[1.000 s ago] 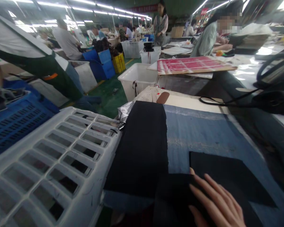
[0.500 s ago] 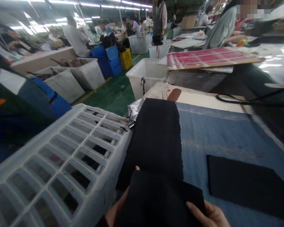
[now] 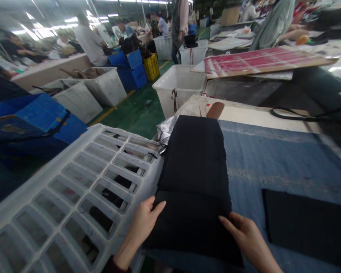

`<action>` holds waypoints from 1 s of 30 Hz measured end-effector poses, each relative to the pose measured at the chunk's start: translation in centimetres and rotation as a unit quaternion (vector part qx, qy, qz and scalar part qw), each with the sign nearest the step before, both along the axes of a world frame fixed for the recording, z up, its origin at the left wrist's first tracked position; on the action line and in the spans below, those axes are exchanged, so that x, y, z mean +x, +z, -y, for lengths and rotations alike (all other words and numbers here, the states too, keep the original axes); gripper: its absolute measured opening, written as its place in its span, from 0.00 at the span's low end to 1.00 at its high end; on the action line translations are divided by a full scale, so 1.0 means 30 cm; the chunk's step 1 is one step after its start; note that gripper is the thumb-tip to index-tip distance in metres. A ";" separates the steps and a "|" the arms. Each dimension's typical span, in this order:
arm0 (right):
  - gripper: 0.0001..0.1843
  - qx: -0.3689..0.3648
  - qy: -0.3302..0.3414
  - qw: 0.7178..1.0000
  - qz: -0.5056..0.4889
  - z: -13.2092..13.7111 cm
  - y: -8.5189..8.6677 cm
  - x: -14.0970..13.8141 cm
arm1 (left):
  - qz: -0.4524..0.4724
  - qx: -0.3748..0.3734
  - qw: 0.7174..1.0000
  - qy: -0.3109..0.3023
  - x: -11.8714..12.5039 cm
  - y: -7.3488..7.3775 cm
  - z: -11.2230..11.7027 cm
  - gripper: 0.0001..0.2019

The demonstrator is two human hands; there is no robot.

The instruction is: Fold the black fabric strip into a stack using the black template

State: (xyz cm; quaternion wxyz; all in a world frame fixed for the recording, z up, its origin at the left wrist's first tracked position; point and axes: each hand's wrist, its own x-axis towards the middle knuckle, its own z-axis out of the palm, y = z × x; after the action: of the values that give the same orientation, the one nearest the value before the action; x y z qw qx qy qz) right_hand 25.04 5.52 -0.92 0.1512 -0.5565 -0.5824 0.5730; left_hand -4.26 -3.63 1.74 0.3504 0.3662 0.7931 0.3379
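Note:
A black sheet [image 3: 191, 223], fabric or thin leather by its look, lies over the near end of a longer black strip [image 3: 197, 151] on the blue-grey table cover. My left hand [image 3: 146, 216] pinches the sheet's left edge near its far corner, thumb on top. At the opposite edge my right hand [image 3: 241, 227] grips the sheet between thumb and fingers. Farther right rests a stack of black pieces [image 3: 307, 223], apart from both hands. The undersides of the held edges are hidden.
A white slatted plastic crate [image 3: 74, 204] stands close on my left. Beyond the table are a white bin [image 3: 179, 81] and a red-topped board [image 3: 261, 62]. A brown oval piece [image 3: 215, 110] and a black strap [image 3: 290, 115] lie at the table's far side. People sit and stand farther off.
The black sheet, raised and tilted before, now lies flatter over the strip, its far edge farther forward. My left hand has come out into full view. The camera view has shifted slightly.

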 end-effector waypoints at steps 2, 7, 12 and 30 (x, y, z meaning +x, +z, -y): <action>0.25 0.055 0.032 0.995 0.083 -0.015 -0.019 0.007 | -0.084 -0.009 0.996 -0.020 -0.023 -0.021 -0.006 0.21; 0.24 0.078 0.071 0.984 0.141 -0.017 -0.035 0.018 | -0.101 -0.024 0.994 -0.040 -0.038 -0.019 -0.011 0.18; 0.25 0.059 0.053 0.987 0.138 -0.008 -0.038 0.022 | -0.096 -0.034 0.994 -0.038 -0.043 -0.025 -0.017 0.18; 0.20 0.111 -0.002 0.984 0.141 -0.013 -0.037 0.010 | -0.087 -0.084 0.992 -0.045 -0.056 -0.061 -0.034 0.21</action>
State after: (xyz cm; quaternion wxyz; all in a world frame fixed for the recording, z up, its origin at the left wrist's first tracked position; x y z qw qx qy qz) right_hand 25.33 5.91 -2.02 0.1291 -0.6124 -0.6567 0.4207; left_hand -5.94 -2.60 -0.08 0.3243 0.3990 0.8287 0.2211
